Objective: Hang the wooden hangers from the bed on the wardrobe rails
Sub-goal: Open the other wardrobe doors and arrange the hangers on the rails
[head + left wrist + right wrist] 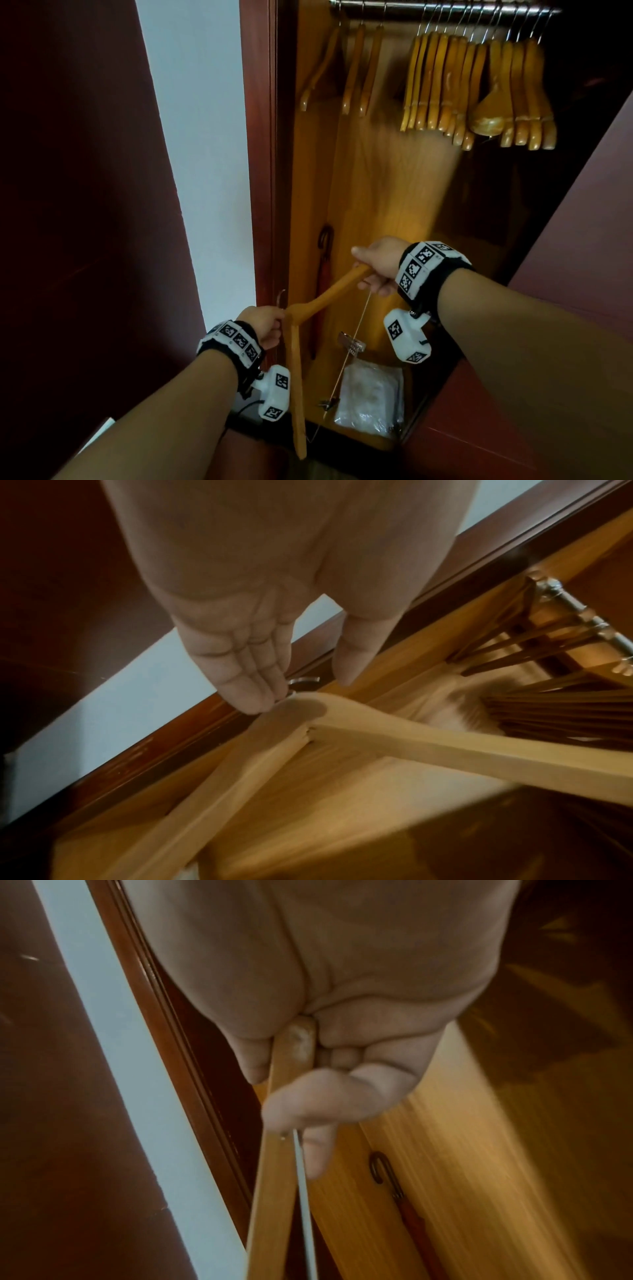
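Note:
I hold a wooden hanger [329,291] with a metal bar and clips [351,344] low in front of the open wardrobe. My right hand [373,270] grips the end of one arm of the hanger [274,1177], fingers curled round it [301,1096]. My left hand [270,325] is at the hanger's neck; its straight fingers touch the wood beside the metal hook [301,681], with the thumb apart [299,693]. The other arm of the hanger [445,750] hangs down. The steel rail [445,8] runs across the top of the wardrobe.
On the rail hang three wooden hangers at the left [356,68] and a tight group of several at the right [479,85]. A red umbrella [323,260] leans in the left corner. A plastic bag [370,397] lies on the wardrobe floor. A dark red door [582,240] stands at the right.

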`<state>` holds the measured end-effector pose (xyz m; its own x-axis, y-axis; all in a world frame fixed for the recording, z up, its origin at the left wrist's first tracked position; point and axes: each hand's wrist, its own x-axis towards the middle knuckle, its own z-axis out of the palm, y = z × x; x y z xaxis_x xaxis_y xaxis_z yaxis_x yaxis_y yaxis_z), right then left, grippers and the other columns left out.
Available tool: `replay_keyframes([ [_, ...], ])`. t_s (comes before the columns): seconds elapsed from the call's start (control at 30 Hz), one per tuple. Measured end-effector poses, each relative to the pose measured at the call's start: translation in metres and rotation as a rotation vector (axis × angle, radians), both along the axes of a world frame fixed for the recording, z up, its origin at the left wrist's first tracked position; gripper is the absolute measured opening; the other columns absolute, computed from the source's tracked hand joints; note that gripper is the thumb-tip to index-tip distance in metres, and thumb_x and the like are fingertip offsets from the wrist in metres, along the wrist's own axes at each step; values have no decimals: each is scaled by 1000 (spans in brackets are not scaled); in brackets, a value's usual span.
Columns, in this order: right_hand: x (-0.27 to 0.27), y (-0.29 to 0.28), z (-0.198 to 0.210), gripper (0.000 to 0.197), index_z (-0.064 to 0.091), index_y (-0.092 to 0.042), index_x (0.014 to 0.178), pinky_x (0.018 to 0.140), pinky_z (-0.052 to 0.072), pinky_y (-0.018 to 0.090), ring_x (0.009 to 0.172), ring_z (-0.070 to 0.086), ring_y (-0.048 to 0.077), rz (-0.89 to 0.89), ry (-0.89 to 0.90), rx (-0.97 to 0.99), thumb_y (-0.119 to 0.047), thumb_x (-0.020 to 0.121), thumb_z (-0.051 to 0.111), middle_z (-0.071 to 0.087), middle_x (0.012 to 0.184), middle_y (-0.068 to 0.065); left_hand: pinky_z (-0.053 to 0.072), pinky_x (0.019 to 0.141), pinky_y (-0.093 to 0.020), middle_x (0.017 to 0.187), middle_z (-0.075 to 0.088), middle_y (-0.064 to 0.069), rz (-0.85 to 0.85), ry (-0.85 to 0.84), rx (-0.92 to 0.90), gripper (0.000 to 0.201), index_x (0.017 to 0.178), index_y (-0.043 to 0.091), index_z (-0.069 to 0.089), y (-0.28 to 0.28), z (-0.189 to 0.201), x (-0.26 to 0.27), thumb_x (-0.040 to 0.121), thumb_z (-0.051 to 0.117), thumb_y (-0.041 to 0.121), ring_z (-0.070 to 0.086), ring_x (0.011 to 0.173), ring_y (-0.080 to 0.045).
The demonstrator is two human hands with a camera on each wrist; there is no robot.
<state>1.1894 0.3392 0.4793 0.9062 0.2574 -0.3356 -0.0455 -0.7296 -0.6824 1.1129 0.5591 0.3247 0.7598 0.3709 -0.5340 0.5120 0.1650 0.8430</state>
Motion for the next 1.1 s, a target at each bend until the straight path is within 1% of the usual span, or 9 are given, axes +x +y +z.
replay_keyframes([
  [0.17, -3, -10, 10, 54, 68, -5, 102, 40, 40, 21, 39, 51, 12, -56, -41, 89, -52, 101, 41, 75, 80, 14, 52, 98, -44, 92, 70, -12, -76, 35, -66, 20, 102, 8, 65, 2, -2, -11, 92, 69, 24, 66, 89, -27],
  [0.33, -2, -26, 10, 57, 69, -6, 98, 38, 37, 19, 38, 45, 13, -111, -86, 88, -54, 101, 38, 75, 75, 11, 48, 105, -50, 114, 72, -15, -113, -27, -219, 55, 129, 8, 57, 0, -7, -19, 83, 78, 29, 68, 107, -33],
  [0.43, 0, -39, 6, 64, 72, -3, 90, 41, 40, 22, 37, 46, 15, -201, -65, 107, -59, 98, 41, 73, 68, 10, 48, 106, -48, 115, 72, -12, -179, -88, -209, 46, 127, 11, 59, -2, -5, -26, 87, 77, 26, 68, 109, -29],
  [0.53, 7, -48, -2, 65, 72, 0, 90, 55, 53, 31, 47, 58, 20, -351, -8, 207, -61, 93, 49, 73, 70, 14, 51, 102, -46, 115, 73, -10, -255, -163, -177, 37, 122, 17, 62, -5, -1, -29, 88, 76, 25, 71, 107, -27],
  [0.67, 9, -46, -7, 45, 61, -2, 109, 62, 61, 41, 67, 71, 26, -471, 27, 322, -45, 94, 58, 70, 97, 20, 57, 95, -44, 109, 76, -7, -317, -219, -47, 37, 117, 18, 65, -10, 6, -30, 85, 79, 33, 73, 101, -23],
  [0.83, 0, -37, -4, 38, 55, -6, 118, 77, 60, 50, 85, 71, 35, -435, 1, 184, -31, 91, 64, 60, 102, 18, 61, 86, -42, 104, 76, -3, -304, -245, 154, 36, 111, 25, 66, -16, 17, -24, 83, 79, 43, 74, 96, -19],
  [0.93, -3, -31, 4, 52, 46, -1, 131, 92, 54, 47, 105, 62, 37, -408, -61, 91, -26, 90, 66, 56, 104, 17, 63, 78, -41, 102, 75, -2, -267, -280, 294, 34, 108, 27, 66, -22, 27, -18, 84, 76, 48, 73, 93, -19],
  [1.03, -6, -26, 14, 49, 47, 2, 131, 95, 53, 44, 106, 62, 35, -367, -91, 53, -26, 93, 63, 54, 94, 14, 63, 72, -46, 92, 76, 0, -286, -315, 457, 27, 100, 32, 67, -28, 39, -13, 83, 71, 53, 75, 83, -20],
  [1.1, -7, -25, 22, 53, 49, 0, 133, 93, 54, 46, 105, 64, 35, -321, -78, 15, -32, 93, 63, 59, 111, 17, 63, 68, -45, 86, 75, 3, -326, -326, 572, 21, 96, 37, 65, -34, 48, -9, 84, 67, 55, 74, 76, -18],
])
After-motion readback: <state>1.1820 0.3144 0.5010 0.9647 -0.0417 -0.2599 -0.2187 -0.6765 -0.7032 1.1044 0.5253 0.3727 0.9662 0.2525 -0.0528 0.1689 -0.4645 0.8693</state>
